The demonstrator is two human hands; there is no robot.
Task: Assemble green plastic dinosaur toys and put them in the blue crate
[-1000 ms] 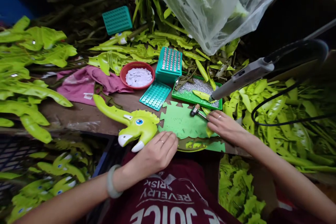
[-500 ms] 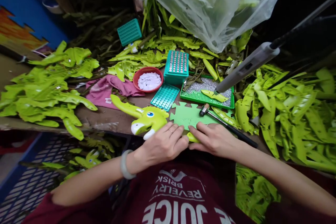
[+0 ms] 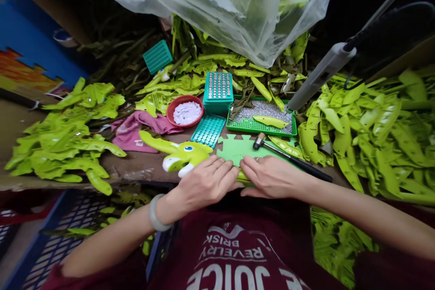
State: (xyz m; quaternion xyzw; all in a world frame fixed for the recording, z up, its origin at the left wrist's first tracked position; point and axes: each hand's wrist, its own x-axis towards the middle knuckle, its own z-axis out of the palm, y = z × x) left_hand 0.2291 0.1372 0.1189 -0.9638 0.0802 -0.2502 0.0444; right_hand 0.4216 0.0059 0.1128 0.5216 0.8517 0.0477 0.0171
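A lime-green plastic toy animal [image 3: 195, 152] with a blue eye, a white muzzle and a long crest lies at the table's front edge, its head to the left. My left hand [image 3: 209, 180] is closed over its body just behind the head. Close beside it, my right hand [image 3: 272, 176] has its fingers curled over the toy's other end. A sliver of green shows between the two hands; the rest of the body is hidden under them. Beneath and beyond lies a green foam mat [image 3: 238, 147]. A black-handled hammer [image 3: 292, 158] rests on it, near my right hand.
Behind are a teal box of button cells [image 3: 218, 90], a teal tray [image 3: 208, 129], a red bowl [image 3: 185, 111] and a green tray of screws [image 3: 261, 130]. A grey electric screwdriver [image 3: 319, 79] hangs at right. Green shell piles [image 3: 68, 140] flank the table; a plastic bag [image 3: 217, 4] hangs above.
The view has shifted slightly. The toy's head has tipped a little, with both hands still closed on it. The hanging screwdriver's tip sits further right over the screw tray.
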